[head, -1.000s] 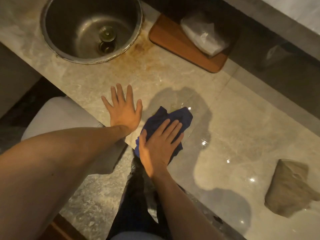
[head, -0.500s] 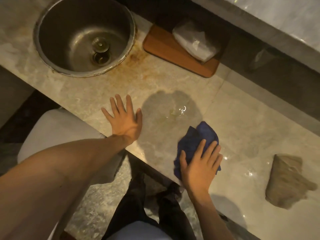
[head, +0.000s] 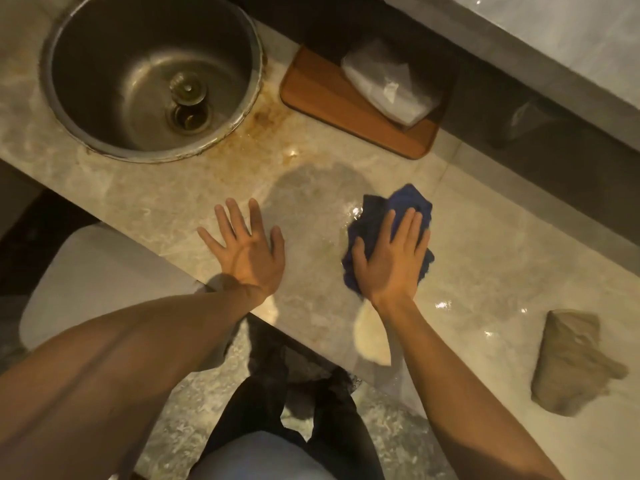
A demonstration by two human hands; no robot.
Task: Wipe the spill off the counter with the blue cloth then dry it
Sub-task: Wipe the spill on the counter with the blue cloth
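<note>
The crumpled blue cloth (head: 405, 209) lies on the pale marble counter (head: 485, 244), pressed flat under my right hand (head: 389, 261), whose fingers are spread over it. A thin wet film of spill (head: 349, 216) glints just left of the cloth. My left hand (head: 247, 252) rests palm down on the counter near its front edge, fingers apart, holding nothing. A crumpled beige cloth (head: 575, 365) lies on the counter at the far right, apart from both hands.
A round steel sink (head: 86, 126) is set in the counter at the back left, with rust-coloured stains beside it. A wooden tray (head: 322, 95) with a plastic-wrapped packet (head: 391, 84) stands behind the spill. A white lidded seat (head: 97, 271) is below the counter edge.
My right hand has slid the blue cloth from the left near the front edge to the right, then a little farther back. My left hand has stayed planted.
</note>
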